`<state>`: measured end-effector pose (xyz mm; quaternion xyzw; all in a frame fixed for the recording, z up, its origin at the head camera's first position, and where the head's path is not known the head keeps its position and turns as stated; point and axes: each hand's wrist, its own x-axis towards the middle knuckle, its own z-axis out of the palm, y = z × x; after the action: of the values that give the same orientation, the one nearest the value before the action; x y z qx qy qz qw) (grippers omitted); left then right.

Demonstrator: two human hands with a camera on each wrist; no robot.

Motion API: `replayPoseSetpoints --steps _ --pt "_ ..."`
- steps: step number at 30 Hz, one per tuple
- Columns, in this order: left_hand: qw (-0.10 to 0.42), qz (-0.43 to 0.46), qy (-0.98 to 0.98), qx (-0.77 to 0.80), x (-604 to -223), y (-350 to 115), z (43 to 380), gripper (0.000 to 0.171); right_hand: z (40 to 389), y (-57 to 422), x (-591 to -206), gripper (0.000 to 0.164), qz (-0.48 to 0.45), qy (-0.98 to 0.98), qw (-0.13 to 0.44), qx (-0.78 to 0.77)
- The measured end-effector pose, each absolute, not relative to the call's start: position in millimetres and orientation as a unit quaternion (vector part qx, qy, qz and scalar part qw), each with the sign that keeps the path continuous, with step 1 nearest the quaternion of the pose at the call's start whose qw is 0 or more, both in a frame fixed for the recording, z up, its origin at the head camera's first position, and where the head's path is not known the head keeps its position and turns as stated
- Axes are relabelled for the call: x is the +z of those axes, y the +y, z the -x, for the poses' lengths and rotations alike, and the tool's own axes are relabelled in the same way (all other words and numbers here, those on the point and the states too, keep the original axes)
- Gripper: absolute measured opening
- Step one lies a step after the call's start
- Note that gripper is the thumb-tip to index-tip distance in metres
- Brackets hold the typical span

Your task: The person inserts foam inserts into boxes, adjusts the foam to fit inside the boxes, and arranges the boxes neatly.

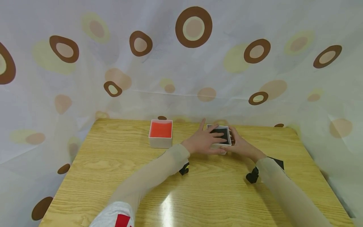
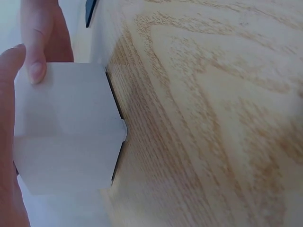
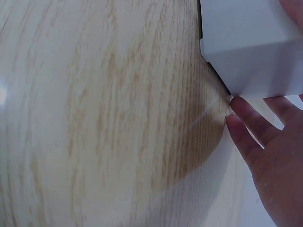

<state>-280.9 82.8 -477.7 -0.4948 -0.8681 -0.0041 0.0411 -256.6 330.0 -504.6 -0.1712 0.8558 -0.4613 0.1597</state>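
Observation:
A small white box (image 1: 228, 139) with a dark inside stands on the table's far right half. My left hand (image 1: 202, 140) lies spread over its open top, fingers fairly straight across the dark surface. At the box's right side is my right hand (image 1: 241, 145), holding it with the thumb at the front and the fingers along the side. In the left wrist view the right thumb presses the white box wall (image 2: 66, 104). Fingertips of the right hand (image 3: 279, 156) touch the box's lower edge in the right wrist view.
Left of the hands stands another white box (image 1: 160, 142) with a red-orange inside. A black flat piece (image 1: 278, 162) shows partly behind the right forearm. The wooden table (image 1: 113, 164) ends at a patterned curtain (image 1: 158, 72) behind and at both sides.

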Motion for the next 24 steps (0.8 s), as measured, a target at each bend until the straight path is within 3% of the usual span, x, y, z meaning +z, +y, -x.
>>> replayPoseSetpoints --steps 15,24 --pt "0.038 0.489 -0.871 0.027 -471 90 280 0.061 256 329 -502 0.101 0.166 0.855 0.162 -0.463" --pt "0.041 0.482 -0.873 0.066 -471 96 283 0.07 254 328 -503 0.097 0.176 0.85 0.159 -0.47"
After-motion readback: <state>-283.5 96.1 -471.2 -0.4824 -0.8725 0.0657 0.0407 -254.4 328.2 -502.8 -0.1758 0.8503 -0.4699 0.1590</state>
